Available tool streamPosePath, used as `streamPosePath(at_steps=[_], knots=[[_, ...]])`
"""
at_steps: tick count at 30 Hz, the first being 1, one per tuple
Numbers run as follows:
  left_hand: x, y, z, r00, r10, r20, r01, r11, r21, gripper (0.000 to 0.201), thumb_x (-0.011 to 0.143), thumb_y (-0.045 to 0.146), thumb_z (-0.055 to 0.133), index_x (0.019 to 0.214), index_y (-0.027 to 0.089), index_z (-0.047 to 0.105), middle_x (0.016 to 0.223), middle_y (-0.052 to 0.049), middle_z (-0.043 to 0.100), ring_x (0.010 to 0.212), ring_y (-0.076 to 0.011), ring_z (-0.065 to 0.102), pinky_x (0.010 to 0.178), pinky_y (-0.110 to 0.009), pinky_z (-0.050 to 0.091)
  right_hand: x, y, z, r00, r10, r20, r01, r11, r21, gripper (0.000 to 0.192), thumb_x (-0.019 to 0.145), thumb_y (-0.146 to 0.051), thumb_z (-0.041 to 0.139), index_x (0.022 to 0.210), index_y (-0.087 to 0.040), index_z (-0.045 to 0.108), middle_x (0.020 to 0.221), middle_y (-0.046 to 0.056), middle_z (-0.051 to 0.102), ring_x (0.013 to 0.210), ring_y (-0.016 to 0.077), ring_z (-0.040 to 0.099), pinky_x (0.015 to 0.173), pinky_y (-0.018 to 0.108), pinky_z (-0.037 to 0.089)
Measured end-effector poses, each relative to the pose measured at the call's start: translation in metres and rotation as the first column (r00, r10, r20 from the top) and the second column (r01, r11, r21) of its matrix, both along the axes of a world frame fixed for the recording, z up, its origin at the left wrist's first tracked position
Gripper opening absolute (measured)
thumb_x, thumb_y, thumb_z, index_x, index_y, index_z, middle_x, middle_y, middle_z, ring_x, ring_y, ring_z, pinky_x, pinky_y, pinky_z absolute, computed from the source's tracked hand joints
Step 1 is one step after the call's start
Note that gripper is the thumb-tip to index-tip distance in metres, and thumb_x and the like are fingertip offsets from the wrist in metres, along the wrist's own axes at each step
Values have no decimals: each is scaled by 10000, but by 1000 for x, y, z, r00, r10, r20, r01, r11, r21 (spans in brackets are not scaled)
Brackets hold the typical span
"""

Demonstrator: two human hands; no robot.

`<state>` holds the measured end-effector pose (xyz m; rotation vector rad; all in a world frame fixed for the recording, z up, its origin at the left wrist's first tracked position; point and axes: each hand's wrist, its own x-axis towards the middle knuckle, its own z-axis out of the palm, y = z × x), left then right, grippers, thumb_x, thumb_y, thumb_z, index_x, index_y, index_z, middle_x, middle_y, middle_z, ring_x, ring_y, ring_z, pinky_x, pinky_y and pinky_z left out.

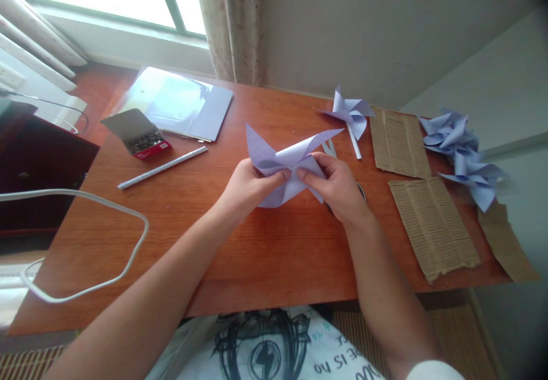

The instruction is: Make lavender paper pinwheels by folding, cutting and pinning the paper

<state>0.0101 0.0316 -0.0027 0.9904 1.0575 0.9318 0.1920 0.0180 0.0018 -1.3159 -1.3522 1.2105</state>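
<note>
Both hands are on the paper pinwheel point(286, 166) just above the table point(265, 254): left hand point(248, 189) pinches its centre from one side, right hand point(336, 186) from the other. Finished pinwheel point(351, 113) and cardboard point(432, 226) lie to the right.

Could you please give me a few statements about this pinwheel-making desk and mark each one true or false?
1. Both the left hand and the right hand hold the lilac paper pinwheel. True.
2. The open box of pins lies right of the hands. False: it lies to their left.
3. A finished pinwheel on a stick lies on the desk. True.
4. The corrugated cardboard pieces are stacked under the held paper. False: they lie apart, to the right.
</note>
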Motion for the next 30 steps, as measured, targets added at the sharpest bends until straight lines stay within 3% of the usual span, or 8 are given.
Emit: streamPosePath(at_steps=[9, 16, 30], knots=[[-2, 0, -1, 992, -43, -117, 61, 986, 153, 213, 731, 285, 787, 865, 119, 791, 879, -46, 794, 831, -237, 711, 750, -292, 548, 0, 0, -3, 988, -8, 153, -3, 997, 71, 78, 802, -267, 718, 825, -209, 671, 760, -17, 621, 714, 167, 548, 646, 294, 441], [-4, 2, 0, 975, -70, -212, 128, 954, 271, 214, 783, 313, 752, 873, 122, 791, 855, -40, 788, 816, -238, 707, 736, -287, 534, -1, 1, -2, 985, -14, 169, -4, 995, 102, 55, 806, -238, 712, 849, -207, 699, 762, -18, 633, 709, 161, 542, 637, 284, 434], [-6, 3, -1, 974, -56, -219, 111, 962, 250, 168, 771, 273, 743, 836, 123, 779, 802, -21, 765, 767, -215, 679, 697, -272, 506, 0, 0, -3, 982, -16, 187, -5, 994, 111, 62, 804, -239, 718, 798, -203, 667, 754, -22, 605, 699, 154, 527, 631, 285, 422]])
